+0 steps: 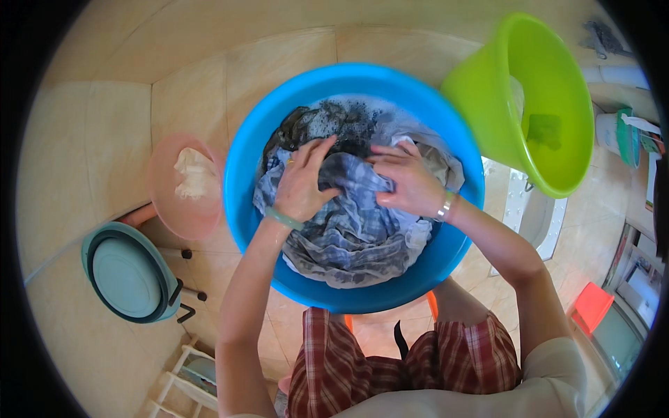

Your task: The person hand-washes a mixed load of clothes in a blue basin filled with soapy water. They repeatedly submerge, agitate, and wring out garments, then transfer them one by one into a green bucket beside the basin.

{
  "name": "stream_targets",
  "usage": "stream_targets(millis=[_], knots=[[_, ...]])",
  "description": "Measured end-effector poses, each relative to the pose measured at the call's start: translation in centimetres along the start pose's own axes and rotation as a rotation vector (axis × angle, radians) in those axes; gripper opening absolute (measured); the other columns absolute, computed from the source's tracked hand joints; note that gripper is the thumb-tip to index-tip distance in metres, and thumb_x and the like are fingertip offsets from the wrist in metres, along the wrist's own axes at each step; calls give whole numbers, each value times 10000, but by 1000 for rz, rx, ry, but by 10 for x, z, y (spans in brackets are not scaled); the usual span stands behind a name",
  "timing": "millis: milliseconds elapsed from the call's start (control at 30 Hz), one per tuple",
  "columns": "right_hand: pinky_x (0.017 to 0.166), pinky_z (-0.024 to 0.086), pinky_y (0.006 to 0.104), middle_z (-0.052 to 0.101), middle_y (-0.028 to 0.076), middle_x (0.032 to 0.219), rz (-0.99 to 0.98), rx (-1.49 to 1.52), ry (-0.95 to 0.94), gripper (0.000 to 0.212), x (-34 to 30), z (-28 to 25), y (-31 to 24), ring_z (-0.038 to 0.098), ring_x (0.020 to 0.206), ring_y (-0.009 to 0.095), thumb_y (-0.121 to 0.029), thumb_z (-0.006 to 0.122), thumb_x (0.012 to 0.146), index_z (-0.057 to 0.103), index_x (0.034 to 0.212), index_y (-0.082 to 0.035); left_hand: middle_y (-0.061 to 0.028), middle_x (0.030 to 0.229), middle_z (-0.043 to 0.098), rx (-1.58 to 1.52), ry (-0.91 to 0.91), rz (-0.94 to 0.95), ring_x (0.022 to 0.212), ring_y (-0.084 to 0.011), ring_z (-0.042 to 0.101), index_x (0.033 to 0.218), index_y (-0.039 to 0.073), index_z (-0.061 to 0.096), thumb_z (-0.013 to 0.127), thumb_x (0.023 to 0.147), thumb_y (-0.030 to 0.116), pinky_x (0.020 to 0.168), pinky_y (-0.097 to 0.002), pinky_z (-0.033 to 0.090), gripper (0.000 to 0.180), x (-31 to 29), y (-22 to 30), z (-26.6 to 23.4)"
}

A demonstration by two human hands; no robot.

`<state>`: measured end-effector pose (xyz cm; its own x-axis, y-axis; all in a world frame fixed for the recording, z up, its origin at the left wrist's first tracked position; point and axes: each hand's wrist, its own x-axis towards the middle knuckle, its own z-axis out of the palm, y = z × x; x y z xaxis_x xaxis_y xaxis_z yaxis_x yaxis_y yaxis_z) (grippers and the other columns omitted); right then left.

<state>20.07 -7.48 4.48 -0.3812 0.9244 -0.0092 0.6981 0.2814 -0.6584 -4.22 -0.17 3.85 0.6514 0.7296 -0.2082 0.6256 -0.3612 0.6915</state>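
Note:
A large blue basin [244, 209] stands before me with wet laundry and suds in it. On top lies a crumpled blue-and-grey checked garment [348, 230]. A dark garment [296, 129] sits half under foam at the far side, and a paler cloth [446, 164] lies at the right. My left hand [304, 181], with a bangle at the wrist, rests on the checked garment, fingers stretched and thumb apart. Across from it my right hand [410, 177] has fingers and thumb bent around a fold of the same garment. Its fingertips are partly hidden by the cloth.
A lime-green bucket [474, 90] leans at the far right, beside a white squat toilet [533, 209]. Left of the basin are a translucent pink basin [167, 202] holding pale cloth and a grey-green collapsible basin [125, 272]. A wooden rack [174, 383] stands lower left.

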Motion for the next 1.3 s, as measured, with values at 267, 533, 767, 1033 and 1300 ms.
stream_targets(millis=[267,533,767,1033,1300], knots=[[768,486,286,627,142,1009,529,1033,311,428,15,-51,9,569,873,126,-168,738,809,553,1167,-23,-103,1098,677,-783,-153,-426,1020,-255,635,1244,3,589,841,686,486,940,-358,473,780,-13,-22,-5],[812,514,481,473,193,1242,413,-220,4,515,65,71,16,574,1060,378,-315,645,882,440,1337,-188,-193,1234,587,-866,482,-848,1112,-280,564,1353,-56,396,720,820,302,992,-334,405,719,-7,-46,104],[829,520,457,571,195,1136,540,-289,-67,402,75,94,71,604,1036,389,-333,621,878,526,1219,-141,-141,1221,602,-1108,618,-608,1074,-239,576,1267,-17,495,729,782,113,960,-345,430,553,16,-49,115],[697,445,360,538,24,864,-223,-65,47,162,16,51,-75,564,862,202,-164,659,803,605,956,-170,-128,1216,607,-2013,46,-489,1094,-249,584,1298,31,522,542,953,466,964,-381,460,556,-5,-8,59],[649,481,328,524,32,842,-190,-17,212,243,21,67,-119,587,771,179,-340,671,817,565,801,-122,-58,923,572,-2166,-187,-174,792,-147,550,1259,70,515,482,1001,381,599,-294,453,405,-4,-34,110]])
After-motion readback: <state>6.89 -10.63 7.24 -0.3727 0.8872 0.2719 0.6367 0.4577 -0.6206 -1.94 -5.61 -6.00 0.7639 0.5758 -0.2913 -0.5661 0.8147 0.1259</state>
